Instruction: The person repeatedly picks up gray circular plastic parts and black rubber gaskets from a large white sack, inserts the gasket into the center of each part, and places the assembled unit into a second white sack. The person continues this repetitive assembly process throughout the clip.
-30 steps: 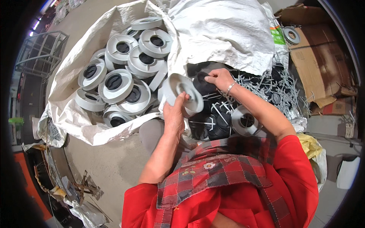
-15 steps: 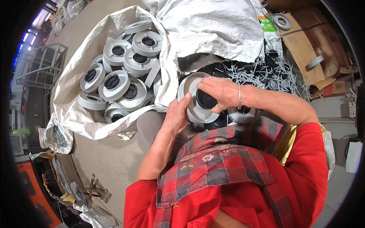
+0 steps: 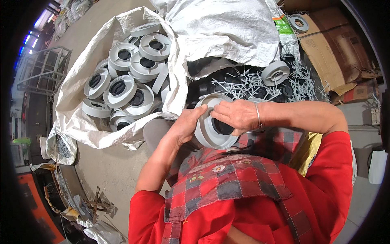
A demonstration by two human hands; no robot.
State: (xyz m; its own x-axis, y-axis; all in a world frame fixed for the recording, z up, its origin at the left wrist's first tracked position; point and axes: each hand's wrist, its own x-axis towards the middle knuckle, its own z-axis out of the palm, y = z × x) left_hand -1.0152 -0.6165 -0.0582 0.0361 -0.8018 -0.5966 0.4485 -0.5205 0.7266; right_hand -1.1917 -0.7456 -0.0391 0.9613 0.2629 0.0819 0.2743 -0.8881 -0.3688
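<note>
A round grey plastic ring-shaped piece [image 3: 207, 132] with a black round insert [image 3: 222, 125] in its middle is held tilted close over my lap. My left hand [image 3: 189, 122] grips its left rim, thumb on the upper edge. My right hand [image 3: 237, 116] has its fingers bent at the black insert, thumb on its lower side; the fingertips are partly hidden. Just beyond, a grey disc [image 3: 276, 73] with spokes is at the heap of thin grey plastic sticks [image 3: 243, 83] and black parts [image 3: 199, 87]. Part of another grey piece shows behind my right hand.
On the left a white woven sack [image 3: 69, 107] stands open, filled with several grey rings [image 3: 120, 90] with black centres. Another white sack [image 3: 223, 32] drapes behind the heap. At the right are cardboard boxes [image 3: 325, 57] with a grey ring [image 3: 299, 23] on top.
Both hands have drawn the grey ring-shaped piece toward my lap and tilted it. A grey piece blurred over the cardboard at the right is gone from there; a spoked grey disc now shows at the heap.
</note>
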